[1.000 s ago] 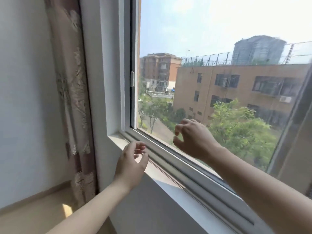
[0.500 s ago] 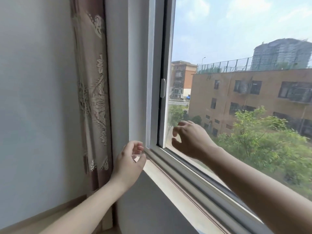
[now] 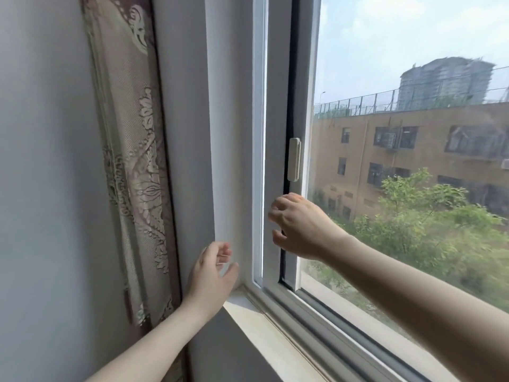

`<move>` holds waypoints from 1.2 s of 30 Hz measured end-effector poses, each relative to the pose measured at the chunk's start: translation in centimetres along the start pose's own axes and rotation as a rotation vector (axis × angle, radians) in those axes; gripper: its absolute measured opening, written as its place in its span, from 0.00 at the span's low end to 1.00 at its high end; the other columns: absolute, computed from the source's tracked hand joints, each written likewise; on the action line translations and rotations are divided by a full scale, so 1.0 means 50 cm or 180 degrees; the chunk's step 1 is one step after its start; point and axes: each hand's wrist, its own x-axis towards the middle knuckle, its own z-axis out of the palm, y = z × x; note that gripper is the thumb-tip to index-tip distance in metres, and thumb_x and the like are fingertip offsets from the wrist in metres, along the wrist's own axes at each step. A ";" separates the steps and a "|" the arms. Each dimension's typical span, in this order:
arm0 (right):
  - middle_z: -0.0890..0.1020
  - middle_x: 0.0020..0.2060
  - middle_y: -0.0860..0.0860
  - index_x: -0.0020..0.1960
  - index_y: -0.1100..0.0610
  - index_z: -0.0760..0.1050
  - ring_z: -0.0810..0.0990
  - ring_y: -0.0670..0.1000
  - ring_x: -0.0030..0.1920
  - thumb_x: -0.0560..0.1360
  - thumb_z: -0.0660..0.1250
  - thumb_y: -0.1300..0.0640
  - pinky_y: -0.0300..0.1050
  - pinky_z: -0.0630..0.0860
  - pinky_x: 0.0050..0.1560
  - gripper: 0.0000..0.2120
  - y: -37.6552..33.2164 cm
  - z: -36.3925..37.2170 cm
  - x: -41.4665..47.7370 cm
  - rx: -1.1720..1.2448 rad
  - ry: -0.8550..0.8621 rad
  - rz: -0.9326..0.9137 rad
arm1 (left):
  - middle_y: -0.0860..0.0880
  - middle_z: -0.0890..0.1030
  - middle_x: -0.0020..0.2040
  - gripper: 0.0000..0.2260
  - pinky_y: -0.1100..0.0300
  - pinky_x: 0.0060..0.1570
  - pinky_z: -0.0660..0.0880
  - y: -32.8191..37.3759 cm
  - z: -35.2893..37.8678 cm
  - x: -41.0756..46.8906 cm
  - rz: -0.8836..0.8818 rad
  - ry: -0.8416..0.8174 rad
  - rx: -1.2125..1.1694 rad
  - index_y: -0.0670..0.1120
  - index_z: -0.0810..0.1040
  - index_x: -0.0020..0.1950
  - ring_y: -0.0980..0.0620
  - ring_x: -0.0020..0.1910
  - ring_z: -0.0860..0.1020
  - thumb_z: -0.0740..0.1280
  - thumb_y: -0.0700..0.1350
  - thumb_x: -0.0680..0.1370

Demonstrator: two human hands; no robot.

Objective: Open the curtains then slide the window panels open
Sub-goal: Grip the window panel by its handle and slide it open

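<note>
Head view, right hand (image 3: 300,227) fingers curled, loose, at window panel (image 3: 298,78) edge below latch (image 3: 294,159), left hand (image 3: 212,277) released nr sill (image 3: 264,329)

Past the glass at my right of the frame I see a tan building (image 3: 413,150), a grey tower (image 3: 443,78) at upper right, green trees (image 3: 429,230) below, and a pale wall (image 3: 41,161) at far left.

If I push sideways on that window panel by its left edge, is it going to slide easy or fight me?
The window panel sits in a bottom track, so it will probably glide sideways rather than tip. Its rigid frame and large glass suggest some weight, so expect a firm start. The small handle just above the right hand likely gives better purchase than the smooth frame.
</note>
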 end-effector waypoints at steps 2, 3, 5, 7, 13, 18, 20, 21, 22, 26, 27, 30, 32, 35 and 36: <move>0.80 0.48 0.53 0.50 0.57 0.81 0.76 0.55 0.54 0.74 0.62 0.52 0.49 0.68 0.63 0.13 0.002 0.019 0.047 -0.0252 -0.0061 -0.0175 | 0.53 0.77 0.52 0.13 0.50 0.60 0.75 -0.018 0.018 0.046 0.0044 -0.0141 0.0000 0.51 0.73 0.55 0.51 0.53 0.77 0.67 0.38 0.74; 0.80 0.47 0.53 0.50 0.57 0.81 0.76 0.55 0.54 0.74 0.62 0.53 0.50 0.66 0.64 0.13 0.003 0.029 0.071 -0.0392 -0.0104 -0.0235 | 0.53 0.77 0.53 0.13 0.50 0.60 0.75 -0.027 0.027 0.069 0.0065 -0.0232 -0.0032 0.52 0.73 0.56 0.51 0.54 0.77 0.67 0.38 0.74; 0.80 0.48 0.54 0.50 0.57 0.82 0.75 0.56 0.58 0.74 0.62 0.53 0.55 0.60 0.71 0.13 0.009 0.046 0.123 -0.0731 -0.0201 -0.0289 | 0.51 0.77 0.56 0.15 0.50 0.62 0.74 -0.049 0.045 0.119 0.0076 -0.0463 -0.0140 0.54 0.72 0.56 0.52 0.56 0.77 0.67 0.38 0.74; 0.81 0.51 0.54 0.52 0.57 0.82 0.74 0.57 0.62 0.75 0.61 0.53 0.58 0.48 0.76 0.14 0.016 0.044 0.147 -0.0998 -0.0298 -0.0274 | 0.51 0.76 0.58 0.16 0.53 0.63 0.73 -0.054 0.061 0.149 0.0084 -0.0640 -0.0212 0.54 0.72 0.59 0.52 0.59 0.77 0.67 0.39 0.75; 0.80 0.58 0.53 0.55 0.56 0.81 0.70 0.56 0.68 0.76 0.61 0.53 0.60 0.54 0.75 0.14 0.051 0.021 0.222 -0.1306 -0.0527 0.0078 | 0.54 0.73 0.63 0.20 0.65 0.59 0.68 -0.081 0.103 0.253 0.0317 -0.1143 -0.0184 0.51 0.68 0.69 0.57 0.61 0.73 0.65 0.43 0.77; 0.80 0.59 0.54 0.56 0.57 0.81 0.71 0.55 0.69 0.71 0.67 0.54 0.64 0.48 0.75 0.16 0.066 0.040 0.233 -0.1559 -0.0462 0.0022 | 0.57 0.74 0.62 0.23 0.67 0.60 0.68 -0.103 0.139 0.269 0.0373 -0.1522 -0.0459 0.54 0.67 0.69 0.59 0.59 0.73 0.65 0.40 0.76; 0.82 0.51 0.55 0.49 0.59 0.82 0.75 0.57 0.64 0.67 0.70 0.56 0.65 0.51 0.75 0.12 0.071 0.052 0.239 -0.1669 -0.0337 -0.0033 | 0.61 0.75 0.59 0.24 0.68 0.58 0.69 -0.111 0.151 0.267 0.0376 -0.1630 -0.0610 0.63 0.66 0.64 0.61 0.57 0.75 0.64 0.40 0.76; 0.82 0.47 0.55 0.46 0.60 0.82 0.77 0.58 0.61 0.66 0.70 0.57 0.66 0.53 0.75 0.10 0.074 0.057 0.240 -0.1654 -0.0251 -0.0046 | 0.62 0.76 0.58 0.24 0.69 0.57 0.70 -0.115 0.155 0.267 0.0378 -0.1626 -0.0669 0.68 0.66 0.60 0.61 0.57 0.76 0.64 0.40 0.75; 0.82 0.45 0.55 0.45 0.60 0.82 0.77 0.58 0.60 0.66 0.69 0.58 0.65 0.54 0.75 0.09 0.074 0.061 0.241 -0.1633 -0.0197 -0.0044 | 0.62 0.78 0.57 0.24 0.69 0.56 0.71 -0.120 0.158 0.270 0.0373 -0.1595 -0.0710 0.70 0.67 0.57 0.62 0.56 0.77 0.64 0.40 0.75; 0.81 0.45 0.54 0.44 0.59 0.80 0.76 0.57 0.61 0.68 0.65 0.57 0.63 0.52 0.76 0.09 0.074 0.068 0.236 -0.1598 -0.0136 -0.0022 | 0.61 0.79 0.55 0.25 0.67 0.55 0.73 -0.129 0.162 0.276 0.0421 -0.1545 -0.0758 0.73 0.67 0.52 0.62 0.54 0.78 0.66 0.41 0.74; 0.81 0.46 0.54 0.45 0.59 0.80 0.76 0.56 0.61 0.68 0.65 0.57 0.62 0.51 0.76 0.09 0.072 0.069 0.235 -0.1600 -0.0128 -0.0007 | 0.60 0.79 0.54 0.25 0.67 0.55 0.74 -0.129 0.162 0.276 0.0454 -0.1557 -0.0743 0.75 0.67 0.51 0.61 0.54 0.78 0.66 0.41 0.74; 0.82 0.49 0.55 0.47 0.60 0.80 0.75 0.57 0.64 0.69 0.66 0.55 0.61 0.48 0.76 0.11 0.069 0.069 0.235 -0.1583 -0.0133 0.0052 | 0.59 0.80 0.53 0.23 0.65 0.53 0.75 -0.128 0.163 0.271 0.0551 -0.1517 -0.0641 0.76 0.68 0.52 0.59 0.52 0.79 0.65 0.45 0.73; 0.83 0.49 0.55 0.47 0.60 0.81 0.75 0.57 0.64 0.69 0.67 0.54 0.61 0.49 0.76 0.12 0.068 0.066 0.236 -0.1503 -0.0130 0.0081 | 0.56 0.80 0.55 0.19 0.59 0.55 0.77 -0.126 0.166 0.268 0.0567 -0.1506 -0.0629 0.68 0.70 0.58 0.58 0.52 0.79 0.64 0.49 0.72; 0.83 0.48 0.55 0.46 0.61 0.81 0.75 0.56 0.64 0.70 0.67 0.52 0.62 0.52 0.76 0.12 0.068 0.063 0.237 -0.1368 -0.0119 0.0120 | 0.55 0.79 0.56 0.21 0.55 0.55 0.78 -0.128 0.171 0.266 0.0543 -0.1510 -0.0519 0.59 0.70 0.64 0.57 0.53 0.79 0.63 0.53 0.71; 0.83 0.49 0.55 0.46 0.61 0.81 0.75 0.56 0.64 0.70 0.67 0.53 0.62 0.52 0.76 0.12 0.067 0.064 0.237 -0.1347 -0.0109 0.0135 | 0.55 0.79 0.58 0.23 0.54 0.56 0.78 -0.128 0.172 0.266 0.0530 -0.1490 -0.0466 0.58 0.69 0.66 0.57 0.54 0.79 0.63 0.54 0.70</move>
